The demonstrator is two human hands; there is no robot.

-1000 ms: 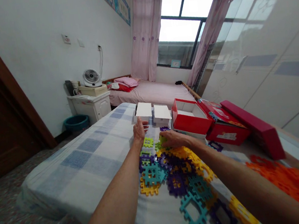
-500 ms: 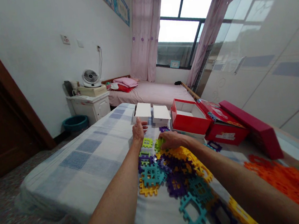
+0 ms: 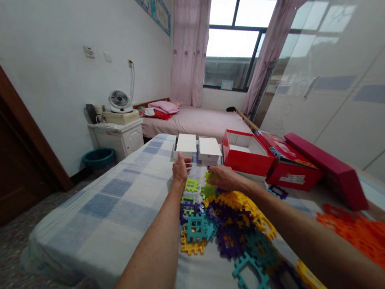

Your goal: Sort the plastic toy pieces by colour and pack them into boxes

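My left hand (image 3: 180,169) rests on the checked cloth just in front of a white box (image 3: 186,144), its thumb raised and fingers apart, holding nothing. Right of it, my right hand (image 3: 223,178) has its fingers closed on a lime-green interlocking building piece (image 3: 210,177). Another lime-green piece (image 3: 208,190) lies right under that hand. A lime-green window piece (image 3: 191,185) lies flat below my left hand. Nearer to me spreads a pile of notched pieces: teal ones (image 3: 198,227), purple ones (image 3: 229,242) and yellow ones (image 3: 241,202). My right forearm hides part of the pile.
A second white box (image 3: 208,148) stands beside the first. Further right are an open red box (image 3: 248,159), a printed red box (image 3: 291,170) and a leaning red lid (image 3: 327,166). Orange pieces (image 3: 369,231) are heaped at the right.
My right hand has moved slightly away from me, lifting a lime-green piece and showing more green beneath it. My left hand stays in place. The view has shifted a little.
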